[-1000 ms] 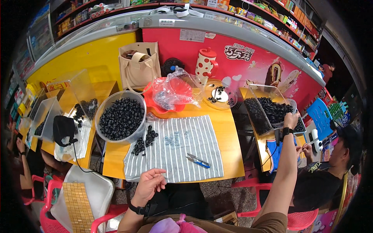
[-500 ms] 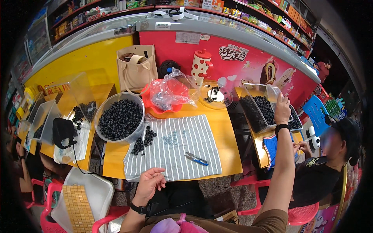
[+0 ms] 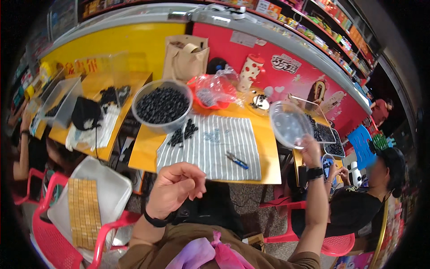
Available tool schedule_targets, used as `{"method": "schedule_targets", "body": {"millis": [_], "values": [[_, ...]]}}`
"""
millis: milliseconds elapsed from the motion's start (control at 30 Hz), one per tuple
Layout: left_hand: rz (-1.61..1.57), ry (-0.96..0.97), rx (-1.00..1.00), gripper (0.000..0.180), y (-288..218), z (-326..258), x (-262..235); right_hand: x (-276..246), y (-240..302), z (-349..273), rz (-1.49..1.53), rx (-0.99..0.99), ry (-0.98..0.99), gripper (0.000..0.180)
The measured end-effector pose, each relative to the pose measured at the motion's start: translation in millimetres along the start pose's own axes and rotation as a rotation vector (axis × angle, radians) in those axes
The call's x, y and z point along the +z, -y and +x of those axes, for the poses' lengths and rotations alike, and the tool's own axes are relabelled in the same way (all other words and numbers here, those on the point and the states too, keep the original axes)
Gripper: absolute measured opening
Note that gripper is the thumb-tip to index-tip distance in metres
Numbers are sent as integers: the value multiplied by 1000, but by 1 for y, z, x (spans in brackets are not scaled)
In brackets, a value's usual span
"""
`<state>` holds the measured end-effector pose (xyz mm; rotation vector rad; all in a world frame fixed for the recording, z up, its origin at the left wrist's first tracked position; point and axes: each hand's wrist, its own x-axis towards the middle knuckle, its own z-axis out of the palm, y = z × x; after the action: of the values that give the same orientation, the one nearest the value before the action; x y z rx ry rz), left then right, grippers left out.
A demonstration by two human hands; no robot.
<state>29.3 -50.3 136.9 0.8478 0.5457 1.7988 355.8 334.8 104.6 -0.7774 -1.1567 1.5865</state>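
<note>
Left hand: raised in front of the near table edge, palm turned inward, fingers loosely curled, thumb bent beside them; nothing seen in its grasp. Right hand: forearm reaching forward from the lower right, wrist under a black band, fingers closed on the near rim of a clear, round plastic tub. Tub is held tilted across the right edge of the table; contact with the wood cannot be judged.

Writing: white, dark-edged lettering on the pink panel, above pictured ice-cream bars; red characters on the yellow panel. Print on the small white paper sheet too blurred to read.

Surface: yellow-brown wooden table carrying a grey-and-white striped cloth. On the cloth: blue-handled snips and a loose pile of small black pieces. Beside the pile, a large transparent round container filled with similar pieces.

Room: stocked shelves behind; co-worker in black seated at right.
</note>
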Motion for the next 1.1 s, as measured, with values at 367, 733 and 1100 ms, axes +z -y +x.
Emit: {"method": "schedule_targets", "body": {"millis": [367, 733, 1100], "values": [[-202, 380, 694, 29, -102, -59, 58, 71, -111, -17, -74, 153, -98, 3], [-294, 427, 807, 23, -113, -23, 83, 39, -129, -35, -148, 105, -107, 7], [-312, 416, 876, 17, -109, -51, 85, 65, -119, -51, -269, 89, -183, 8]]}}
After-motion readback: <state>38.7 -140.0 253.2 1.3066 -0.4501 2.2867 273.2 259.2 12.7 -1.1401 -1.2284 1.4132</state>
